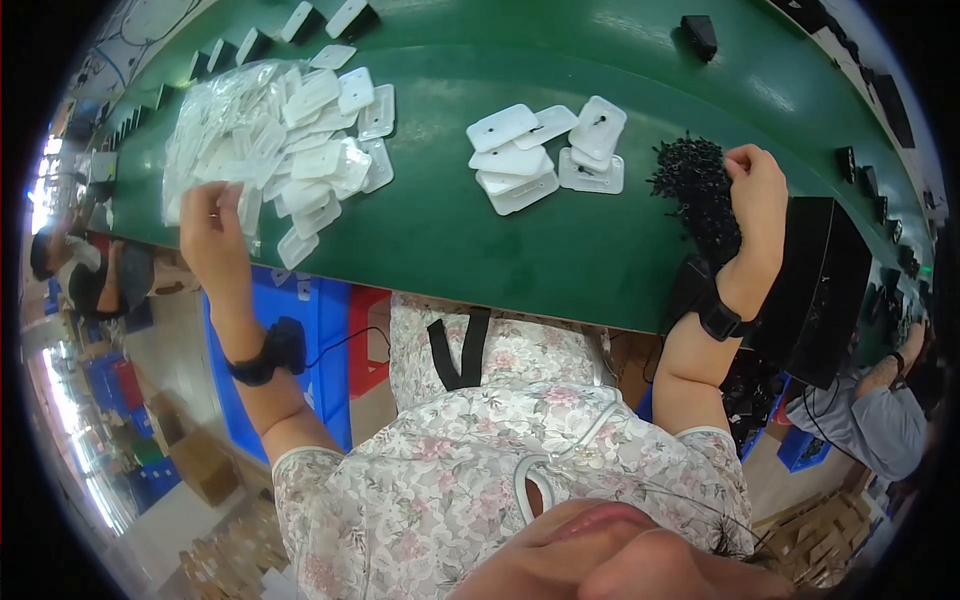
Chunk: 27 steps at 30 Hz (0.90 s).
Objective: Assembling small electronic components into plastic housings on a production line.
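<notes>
Around the desk: cluttered workroom, pale floor (180, 367), cardboard boxes (203, 465) lower left, one person (88, 275) at the far left, another (868, 425) at the far right. Desk (440, 255) is smooth green, a bit glossy, bent by the lens, black-and-white blocks (253, 46) lined along its far left edge. Below the near edge, left side: blue crate (325, 400), with something red (368, 350) beside it. Right end has a large black box (815, 270). Clear bag of white plates (213, 130) on desk left, loose white plates (310, 97) spilling off its right side. Middle: smaller heap of white plates (508, 160). Right of that, pile of small black parts (688, 165).

Left hand (212, 225) at the bag's near edge: grip nearly closed, contents can't tell. Right hand (757, 195) at the pile's right edge: thumb and finger close together, can't tell if a part is pinched.
</notes>
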Tool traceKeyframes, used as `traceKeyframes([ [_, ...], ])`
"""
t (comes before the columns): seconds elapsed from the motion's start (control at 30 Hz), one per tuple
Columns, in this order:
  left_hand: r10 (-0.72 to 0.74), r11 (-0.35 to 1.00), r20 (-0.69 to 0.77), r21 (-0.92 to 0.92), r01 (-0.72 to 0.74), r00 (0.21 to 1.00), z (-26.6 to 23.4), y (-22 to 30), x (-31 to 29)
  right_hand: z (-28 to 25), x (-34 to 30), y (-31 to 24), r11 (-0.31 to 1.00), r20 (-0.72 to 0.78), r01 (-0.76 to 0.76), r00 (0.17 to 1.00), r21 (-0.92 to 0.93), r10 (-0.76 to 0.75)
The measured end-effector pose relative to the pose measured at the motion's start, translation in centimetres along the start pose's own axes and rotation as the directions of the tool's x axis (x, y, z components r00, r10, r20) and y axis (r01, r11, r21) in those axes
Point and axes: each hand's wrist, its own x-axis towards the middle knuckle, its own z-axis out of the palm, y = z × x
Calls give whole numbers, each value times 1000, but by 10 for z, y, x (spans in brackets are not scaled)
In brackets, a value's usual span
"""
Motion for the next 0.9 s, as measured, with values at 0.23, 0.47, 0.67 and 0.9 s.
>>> traceKeyframes([
  [0.23,150,772,70,-632,-73,986,44,133,14,-8,-11,-79,296,119,-86,988,951,-96],
  [0.47,353,518,-19,-828,-212,935,83,214,17,-7,-36,-112,-22,235,-256,913,966,-334],
  [0.67,378,431,-15,-882,-191,926,94,215,8,-3,-41,-116,-89,261,-299,918,950,-297],
  [0.9,293,348,49,-936,-59,955,93,215,3,4,-51,-123,-61,227,-252,934,966,-275],
])
